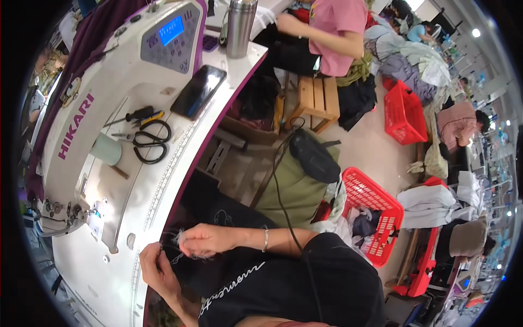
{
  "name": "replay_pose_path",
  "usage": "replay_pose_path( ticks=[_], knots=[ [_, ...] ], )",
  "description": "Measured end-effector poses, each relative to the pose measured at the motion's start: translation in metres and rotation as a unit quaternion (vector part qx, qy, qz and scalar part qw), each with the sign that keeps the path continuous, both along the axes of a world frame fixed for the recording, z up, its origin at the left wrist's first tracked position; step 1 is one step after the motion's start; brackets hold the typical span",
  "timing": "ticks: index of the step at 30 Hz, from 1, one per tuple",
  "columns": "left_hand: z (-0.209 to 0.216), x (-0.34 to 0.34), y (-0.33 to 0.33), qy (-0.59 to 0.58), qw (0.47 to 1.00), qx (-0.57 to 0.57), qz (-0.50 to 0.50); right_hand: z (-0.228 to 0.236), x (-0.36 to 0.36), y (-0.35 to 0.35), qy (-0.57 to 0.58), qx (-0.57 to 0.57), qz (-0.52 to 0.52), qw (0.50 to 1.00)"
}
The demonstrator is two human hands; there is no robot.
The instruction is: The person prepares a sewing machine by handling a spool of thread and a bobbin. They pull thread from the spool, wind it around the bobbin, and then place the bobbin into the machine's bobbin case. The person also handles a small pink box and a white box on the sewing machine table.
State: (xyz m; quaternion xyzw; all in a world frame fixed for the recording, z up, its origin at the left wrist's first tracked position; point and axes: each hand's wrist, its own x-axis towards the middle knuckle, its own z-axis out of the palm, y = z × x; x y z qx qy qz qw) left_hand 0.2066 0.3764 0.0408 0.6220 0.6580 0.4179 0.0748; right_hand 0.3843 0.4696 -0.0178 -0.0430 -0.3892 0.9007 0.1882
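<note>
Holding a fuzzy wisp of pale thread [178, 238] in the bunched, nearly closed fingers of the right hand [206, 241]. Just beside those fingers, toward the table: the left hand [159, 271], curled, with thumb near forefinger. Cannot tell about any strand in that narrow pinch: too small to make out. Loose pale filaments in the gap between both sets of fingertips, over dark clothing. Could knot tighter or snap under a hard pull by either hand; could drop out of sight against the dark lap through a slackened right pinch.

Behind the right fingers, at the wrist: a pale bangle [266, 240], likely to snag a stray fibre on brushing past. Just past the left fingertips: the edge of the white sewing table [81, 270], with a small pale flat piece [131, 241] on top, easily swept aside by a careless knuckle.

Farther ahead of the fingers: the sewing machine [98, 103], lit around the needle, and liable to catch drifting lint near the mechanism. Above the left fingers, well apart: a pale green cone [106, 150], black-handled scissors [150, 144], then a phone [200, 91]. Behind the right hand, across the sleeve: a dark cable [283, 201], possibly tugged by a swinging elbow. Farthest from the fingers: a red basket [376, 193], then a co-worker in pink [338, 32].
</note>
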Motion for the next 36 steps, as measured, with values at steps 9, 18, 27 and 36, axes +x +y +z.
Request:
replay_pose_path(
  ticks=[9, 18, 27, 36],
  knots=[
    [0.008, 0.022, 0.003, 0.016, 0.997, -0.019, -0.067, 0.012, -0.008, -0.002, -0.006, 0.067, -0.122, 0.99],
    [0.0, 0.007, 0.004, 0.025, 0.999, -0.02, -0.007, -0.01, 0.005, -0.017, 0.032, 0.016, -0.006, 0.999],
    [0.013, 0.037, 0.015, 0.076, 0.984, -0.044, -0.154, -0.016, 0.005, -0.017, 0.08, 0.13, -0.153, 0.976],
    [0.011, 0.038, 0.02, 0.087, 0.991, -0.063, -0.079, -0.018, 0.044, -0.028, 0.073, -0.031, -0.042, 0.996]
  ],
)
